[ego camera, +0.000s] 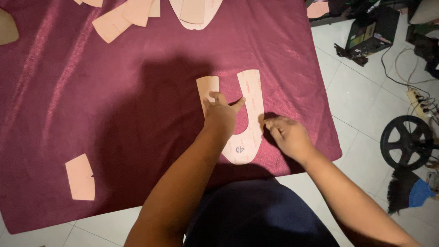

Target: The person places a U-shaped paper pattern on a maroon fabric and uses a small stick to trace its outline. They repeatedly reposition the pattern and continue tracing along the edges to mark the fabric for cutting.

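Now | left hand [221,114] flat on U-shaped pattern [250,103] | right hand [287,136] curled loosely at its edge

cloth [114,91]: maroon, satiny sheen; U-shaped pattern piece [253,98]: matt stiff paper; floor [361,100]: glossy tile

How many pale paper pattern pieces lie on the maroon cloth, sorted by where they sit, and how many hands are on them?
U-shaped pattern piece under the left hand, right hand at its edge: 1
Single small piece near the front left corner: 1
Overlapping pieces along the far edge: at least 5, exact number unclear
Hands: 2
Total pieces: at least 7, on the maroon cloth
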`<state>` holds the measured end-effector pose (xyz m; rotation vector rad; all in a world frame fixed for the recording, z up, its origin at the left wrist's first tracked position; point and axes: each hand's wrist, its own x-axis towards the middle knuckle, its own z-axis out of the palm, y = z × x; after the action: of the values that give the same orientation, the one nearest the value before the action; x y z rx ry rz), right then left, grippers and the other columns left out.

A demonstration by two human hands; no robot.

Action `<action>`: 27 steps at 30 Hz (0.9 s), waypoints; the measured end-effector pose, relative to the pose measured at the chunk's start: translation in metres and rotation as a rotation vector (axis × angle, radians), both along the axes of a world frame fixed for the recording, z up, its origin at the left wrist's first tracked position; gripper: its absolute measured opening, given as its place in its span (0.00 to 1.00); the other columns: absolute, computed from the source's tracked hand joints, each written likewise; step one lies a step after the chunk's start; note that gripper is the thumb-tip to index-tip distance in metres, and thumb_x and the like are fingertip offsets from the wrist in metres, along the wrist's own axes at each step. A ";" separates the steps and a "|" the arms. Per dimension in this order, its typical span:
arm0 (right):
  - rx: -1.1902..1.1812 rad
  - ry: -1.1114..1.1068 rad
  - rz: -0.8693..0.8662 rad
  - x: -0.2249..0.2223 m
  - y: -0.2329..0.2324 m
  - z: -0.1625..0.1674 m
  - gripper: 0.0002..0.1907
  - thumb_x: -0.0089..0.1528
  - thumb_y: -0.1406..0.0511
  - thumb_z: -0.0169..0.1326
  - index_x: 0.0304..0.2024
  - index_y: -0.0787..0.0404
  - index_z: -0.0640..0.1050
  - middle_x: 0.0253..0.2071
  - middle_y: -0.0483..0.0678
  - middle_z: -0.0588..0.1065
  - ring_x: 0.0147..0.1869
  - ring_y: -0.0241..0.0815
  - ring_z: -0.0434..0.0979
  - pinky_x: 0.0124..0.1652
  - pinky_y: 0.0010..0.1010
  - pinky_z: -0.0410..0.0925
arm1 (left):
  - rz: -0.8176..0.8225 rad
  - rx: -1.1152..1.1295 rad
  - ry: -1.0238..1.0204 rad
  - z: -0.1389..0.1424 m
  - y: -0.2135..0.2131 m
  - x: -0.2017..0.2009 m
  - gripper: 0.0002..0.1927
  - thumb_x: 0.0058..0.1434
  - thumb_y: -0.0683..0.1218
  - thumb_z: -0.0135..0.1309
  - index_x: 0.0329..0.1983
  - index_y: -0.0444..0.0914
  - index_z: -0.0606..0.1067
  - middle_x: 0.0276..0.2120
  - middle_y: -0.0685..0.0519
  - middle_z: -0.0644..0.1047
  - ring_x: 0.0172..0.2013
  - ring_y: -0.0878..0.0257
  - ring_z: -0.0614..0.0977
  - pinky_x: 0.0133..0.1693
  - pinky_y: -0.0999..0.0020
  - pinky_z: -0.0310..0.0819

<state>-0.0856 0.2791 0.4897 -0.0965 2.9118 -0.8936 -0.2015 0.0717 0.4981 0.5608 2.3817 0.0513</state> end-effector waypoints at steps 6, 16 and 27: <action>-0.030 -0.005 0.012 0.020 -0.005 0.001 0.09 0.63 0.67 0.54 0.43 0.63 0.82 0.42 0.55 0.81 0.45 0.55 0.83 0.46 0.40 0.74 | -0.062 -0.054 -0.077 0.010 -0.002 -0.003 0.64 0.50 0.31 0.63 0.77 0.70 0.44 0.70 0.22 0.43 0.68 0.39 0.63 0.70 0.47 0.42; -0.028 0.019 0.088 0.040 -0.022 0.013 0.10 0.62 0.66 0.56 0.43 0.64 0.82 0.41 0.57 0.81 0.44 0.58 0.82 0.44 0.42 0.74 | -0.040 -0.052 -0.118 0.012 -0.002 -0.003 0.62 0.52 0.33 0.63 0.78 0.69 0.44 0.71 0.22 0.40 0.65 0.44 0.69 0.72 0.46 0.42; -0.073 0.014 0.057 0.054 -0.026 0.008 0.07 0.62 0.68 0.53 0.41 0.63 0.80 0.38 0.54 0.81 0.43 0.55 0.82 0.45 0.41 0.74 | 0.006 -0.032 -0.142 0.010 -0.001 0.001 0.61 0.53 0.30 0.60 0.77 0.70 0.46 0.73 0.25 0.40 0.68 0.35 0.63 0.73 0.48 0.43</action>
<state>-0.0315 0.2532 0.4974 -0.1909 2.8732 -0.9932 -0.2001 0.0703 0.5077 0.5182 2.2427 0.0539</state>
